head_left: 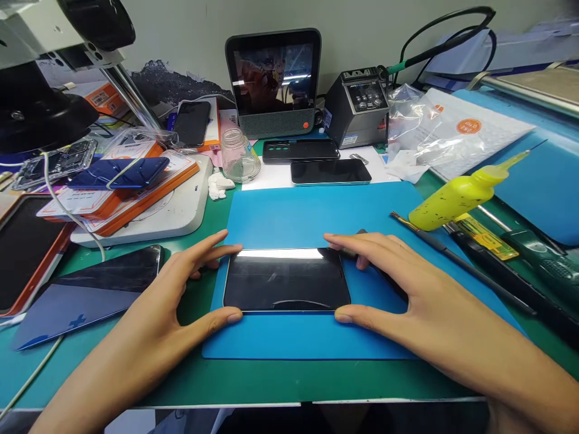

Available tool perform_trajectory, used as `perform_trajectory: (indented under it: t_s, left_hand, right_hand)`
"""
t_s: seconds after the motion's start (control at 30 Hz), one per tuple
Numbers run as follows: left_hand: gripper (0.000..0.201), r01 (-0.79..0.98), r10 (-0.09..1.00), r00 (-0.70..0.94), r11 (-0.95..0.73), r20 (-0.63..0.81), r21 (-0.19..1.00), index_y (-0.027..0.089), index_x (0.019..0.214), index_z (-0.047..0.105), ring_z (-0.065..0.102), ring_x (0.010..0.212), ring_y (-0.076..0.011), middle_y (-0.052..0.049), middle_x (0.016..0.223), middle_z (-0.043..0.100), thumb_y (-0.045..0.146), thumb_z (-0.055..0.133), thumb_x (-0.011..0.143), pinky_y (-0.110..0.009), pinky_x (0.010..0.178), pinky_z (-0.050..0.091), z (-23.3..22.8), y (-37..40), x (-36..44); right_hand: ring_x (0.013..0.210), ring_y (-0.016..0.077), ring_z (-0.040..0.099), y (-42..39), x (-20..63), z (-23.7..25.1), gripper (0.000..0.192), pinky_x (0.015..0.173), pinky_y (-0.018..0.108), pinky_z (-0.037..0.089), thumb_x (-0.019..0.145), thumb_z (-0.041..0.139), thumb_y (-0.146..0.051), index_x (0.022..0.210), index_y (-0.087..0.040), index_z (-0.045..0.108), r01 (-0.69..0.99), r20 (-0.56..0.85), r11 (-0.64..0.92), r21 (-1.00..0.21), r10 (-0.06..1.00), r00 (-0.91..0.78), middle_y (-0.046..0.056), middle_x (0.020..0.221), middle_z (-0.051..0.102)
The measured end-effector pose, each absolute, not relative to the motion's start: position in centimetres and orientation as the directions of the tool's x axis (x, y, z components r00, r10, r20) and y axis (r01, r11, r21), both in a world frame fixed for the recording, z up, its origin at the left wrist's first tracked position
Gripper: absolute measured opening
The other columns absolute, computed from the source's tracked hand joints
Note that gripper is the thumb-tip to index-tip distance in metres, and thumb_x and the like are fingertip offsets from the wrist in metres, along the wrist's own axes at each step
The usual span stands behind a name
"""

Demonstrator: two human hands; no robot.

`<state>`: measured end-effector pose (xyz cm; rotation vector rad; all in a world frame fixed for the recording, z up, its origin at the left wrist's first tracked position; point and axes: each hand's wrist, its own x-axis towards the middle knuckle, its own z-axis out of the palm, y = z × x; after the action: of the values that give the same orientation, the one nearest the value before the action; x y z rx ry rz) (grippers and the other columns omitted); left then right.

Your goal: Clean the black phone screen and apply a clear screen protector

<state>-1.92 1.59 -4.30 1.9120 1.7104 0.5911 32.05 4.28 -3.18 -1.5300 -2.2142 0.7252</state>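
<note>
Phone (pixel 287 283) lies screen up, long axis left-right, top end unclear. It sits between left fingers (pixel 205 246) and right fingers (pixel 357 244); both spread to its width, holding its corners. Blue mat (pixel 312 217) bare beyond fingers, its left edge near left fingers; dark object (pixel 392 284) under right fingers.

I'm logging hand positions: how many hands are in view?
2: the left hand at the left end of the phone on the blue mat, the right hand at its right end. No others show.
</note>
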Motion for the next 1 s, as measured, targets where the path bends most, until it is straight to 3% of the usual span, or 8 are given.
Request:
perform_trajectory:
  t_s: [0.23, 0.43, 0.7, 1.0]
  left_hand:
    - [0.080, 0.770, 0.991, 0.131, -0.102, 0.000, 0.630, 0.059, 0.161, 0.033, 0.065, 0.139, -0.0286, 0.010, 0.158, 0.062, 0.073, 0.071, 0.092, -0.049, 0.113, 0.060, -4.4, 1.7, -2.0]
    - [0.084, 0.804, 0.994, 0.113, -0.093, 0.002, 0.587, 0.056, 0.164, 0.031, 0.066, 0.138, -0.0315, 0.007, 0.160, 0.061, 0.072, 0.070, 0.092, -0.051, 0.112, 0.061, -5.1, 1.3, -2.6]
    - [0.089, 0.815, 0.997, 0.071, -0.043, -0.025, 0.577, 0.052, 0.167, 0.028, 0.054, 0.152, -0.0372, 0.004, 0.163, 0.058, 0.070, 0.071, 0.091, -0.056, 0.118, 0.058, -6.1, 0.8, -3.1]
    - [0.088, 0.835, 0.996, 0.081, -0.056, -0.022, 0.548, 0.053, 0.168, 0.026, 0.054, 0.152, -0.0358, 0.006, 0.164, 0.057, 0.070, 0.069, 0.093, -0.057, 0.121, 0.056, -6.1, 0.7, -3.3]
  right_hand:
    - [0.143, 0.0322, 0.061, 4.3, 31.8, -3.3, 0.063, 0.117, 0.052, 0.056, 0.091, 0.077, -0.061, 0.151, -0.053, 0.058, 0.762, 0.014, 0.271, -0.588, 0.945, -0.326, -0.004, 0.155, 0.063]
    - [0.141, 0.0309, 0.064, 4.2, 32.0, -3.3, 0.065, 0.115, 0.049, 0.058, 0.093, 0.076, -0.062, 0.153, -0.051, 0.057, 0.777, 0.029, 0.293, -0.558, 0.942, -0.334, -0.004, 0.155, 0.064]
    - [0.148, 0.0361, 0.059, 4.2, 32.0, -3.1, 0.067, 0.118, 0.056, 0.056, 0.093, 0.076, -0.058, 0.156, -0.046, 0.058, 0.794, 0.020, 0.290, -0.534, 0.944, -0.330, -0.003, 0.159, 0.063]
    - [0.145, 0.0360, 0.062, 4.1, 32.1, -3.3, 0.067, 0.115, 0.057, 0.059, 0.092, 0.076, -0.059, 0.155, -0.047, 0.058, 0.807, 0.027, 0.297, -0.510, 0.944, -0.330, -0.005, 0.157, 0.065]
